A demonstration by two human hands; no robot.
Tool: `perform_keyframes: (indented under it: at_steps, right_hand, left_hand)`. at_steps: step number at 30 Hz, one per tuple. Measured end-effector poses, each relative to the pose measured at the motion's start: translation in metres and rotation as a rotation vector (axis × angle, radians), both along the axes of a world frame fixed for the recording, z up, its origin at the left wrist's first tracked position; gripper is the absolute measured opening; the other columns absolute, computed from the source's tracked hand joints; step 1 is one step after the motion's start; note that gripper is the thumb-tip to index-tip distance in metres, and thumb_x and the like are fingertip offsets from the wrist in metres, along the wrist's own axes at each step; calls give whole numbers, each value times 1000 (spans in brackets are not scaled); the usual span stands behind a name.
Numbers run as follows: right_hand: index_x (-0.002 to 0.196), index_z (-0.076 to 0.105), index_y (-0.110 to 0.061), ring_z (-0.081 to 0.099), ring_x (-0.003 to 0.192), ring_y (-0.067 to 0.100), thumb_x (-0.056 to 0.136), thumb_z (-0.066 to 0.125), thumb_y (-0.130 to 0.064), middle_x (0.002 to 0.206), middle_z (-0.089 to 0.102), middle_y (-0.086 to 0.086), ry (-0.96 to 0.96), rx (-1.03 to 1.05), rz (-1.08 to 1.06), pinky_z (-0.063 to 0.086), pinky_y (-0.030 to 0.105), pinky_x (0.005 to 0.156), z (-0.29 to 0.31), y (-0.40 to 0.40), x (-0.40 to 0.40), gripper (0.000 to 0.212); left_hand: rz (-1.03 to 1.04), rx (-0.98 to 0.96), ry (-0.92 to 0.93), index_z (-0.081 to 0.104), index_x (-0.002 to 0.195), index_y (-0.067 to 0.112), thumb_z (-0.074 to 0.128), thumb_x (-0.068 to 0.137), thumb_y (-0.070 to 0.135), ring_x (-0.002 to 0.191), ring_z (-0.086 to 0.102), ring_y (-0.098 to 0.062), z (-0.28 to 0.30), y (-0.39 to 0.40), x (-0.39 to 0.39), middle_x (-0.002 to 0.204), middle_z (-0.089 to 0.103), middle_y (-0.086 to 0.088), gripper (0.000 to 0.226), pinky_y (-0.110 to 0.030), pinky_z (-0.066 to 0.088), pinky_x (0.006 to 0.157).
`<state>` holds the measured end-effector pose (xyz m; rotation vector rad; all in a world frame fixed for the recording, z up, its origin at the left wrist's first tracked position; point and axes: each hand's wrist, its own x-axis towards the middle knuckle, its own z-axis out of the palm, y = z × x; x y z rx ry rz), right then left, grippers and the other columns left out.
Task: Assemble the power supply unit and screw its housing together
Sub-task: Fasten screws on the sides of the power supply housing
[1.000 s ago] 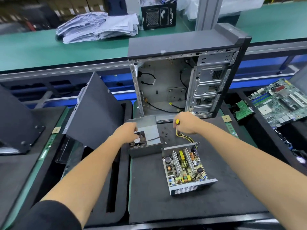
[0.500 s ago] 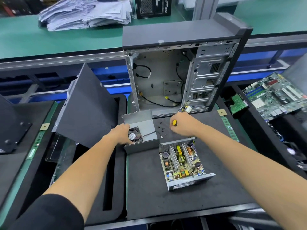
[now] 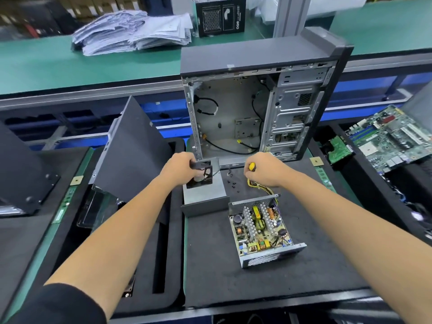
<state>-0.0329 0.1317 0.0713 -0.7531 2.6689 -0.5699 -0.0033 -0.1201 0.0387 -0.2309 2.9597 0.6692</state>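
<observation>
Now, far to your left a dark side panel leans tilted over the black foam tray. Your left hand grips the black fan, fingers curled round its upper edge, holding it tilted just above the grey housing cover, which lies open side up on the dark mat of the surface. Just right of the cover, a few small black screws lie scattered on the mat. Your right hand is closed round a yellow-handled screwdriver; only the handle's end shows above your fingers. Yellow cables run from under that hand down to the power supply base, which sits nearer to you on the mat, its circuit board and heat sinks exposed, apart from the cover. Behind both hands stands the open computer case, upright. Further right a green motherboard rests tilted.
</observation>
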Motion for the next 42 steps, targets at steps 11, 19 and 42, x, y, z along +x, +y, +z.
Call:
perform_keyframes:
  at_steps: [11,19,42]
  right_hand:
    - [112,65,-19,60,88,10,83,72,-35,99,64,-6,-57,-308,-17,46,23,77,45,12,0,34]
    - [73,55,-9,43,43,9,85,72,-19,65,56,4,-300,-271,-34,35,17,43,43,44,9,23]
    - [112,65,-20,50,52,4,94,59,-29,87,57,-14,-184,-317,-104,38,13,47,36,66,10,22]
  left_hand:
    - [-277,386,66,67,89,23,78,78,26,71,60,-5,74,53,3,81,69,0,16,-23,50,71]
    - [-296,588,22,68,97,20,72,85,23,78,61,-9,59,75,5,89,70,-4,13,-24,50,76]
    - [-335,727,-147,72,102,13,64,91,10,78,64,-11,45,74,21,90,72,-11,14,-24,56,73]
